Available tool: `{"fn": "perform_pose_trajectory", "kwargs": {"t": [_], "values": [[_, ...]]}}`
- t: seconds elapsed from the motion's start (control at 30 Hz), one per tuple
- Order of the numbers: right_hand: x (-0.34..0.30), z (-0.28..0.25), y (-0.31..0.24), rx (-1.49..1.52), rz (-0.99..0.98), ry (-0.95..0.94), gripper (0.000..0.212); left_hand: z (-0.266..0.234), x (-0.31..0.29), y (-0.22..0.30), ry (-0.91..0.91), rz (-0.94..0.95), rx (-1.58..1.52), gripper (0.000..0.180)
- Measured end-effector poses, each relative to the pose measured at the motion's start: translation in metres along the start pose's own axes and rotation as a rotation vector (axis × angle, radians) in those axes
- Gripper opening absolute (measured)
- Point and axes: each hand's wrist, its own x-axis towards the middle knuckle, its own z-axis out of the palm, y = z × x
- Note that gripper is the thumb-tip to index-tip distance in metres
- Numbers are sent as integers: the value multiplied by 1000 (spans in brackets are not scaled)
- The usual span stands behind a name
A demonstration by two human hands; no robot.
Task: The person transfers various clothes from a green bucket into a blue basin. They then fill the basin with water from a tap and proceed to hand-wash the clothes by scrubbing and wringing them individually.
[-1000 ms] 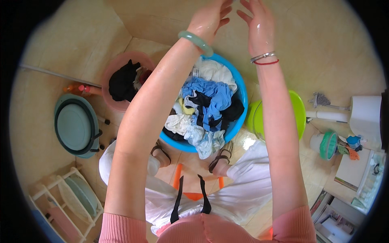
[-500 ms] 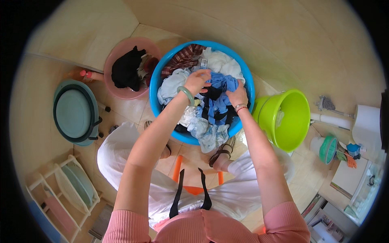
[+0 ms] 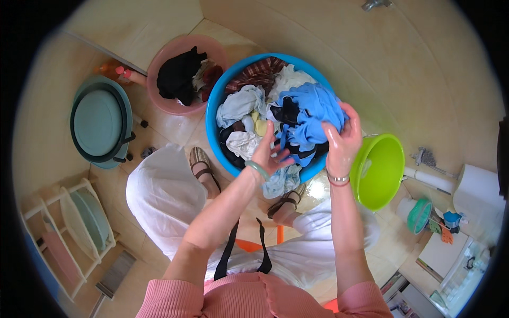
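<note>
A large blue basin (image 3: 213, 139) in front of me is heaped with wet-looking clothes. My right hand (image 3: 343, 146) grips a bunched blue garment (image 3: 313, 108) at its right side, lifted above the pile. Lower down, my left hand (image 3: 270, 153) is open with fingers apart, over the near middle of the pile and close to the blue cloth's dark straps. Around it lie a white garment (image 3: 243, 144), a pale blue cloth (image 3: 242, 105) and a small yellow cloth (image 3: 260, 124). A dark red checked garment (image 3: 257, 74) rests against the far rim.
A pink basin (image 3: 159, 104) with dark clothes stands at far left, a lime green bucket (image 3: 377, 172) at right. Teal basins (image 3: 98, 127) lean on the left wall. A white rack (image 3: 71, 233) is at lower left. My feet and an orange stool (image 3: 252, 245) are near the blue basin.
My right hand has raised the blue garment and moved right with it. The left hand has drawn back toward me. The view has shifted slightly.
</note>
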Motion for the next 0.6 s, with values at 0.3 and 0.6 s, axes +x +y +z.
{"fn": "perform_pose_trajectory", "kwargs": {"t": [0.3, 0.6], "values": [[-106, -35, 12, -388, -135, -487, 34, 35, 39, 28, -790, -158, -300, 43], [-25, -37, 125, 500, 570, -122, 52, 20, 18, 10, -839, -245, -167, 42]]}}
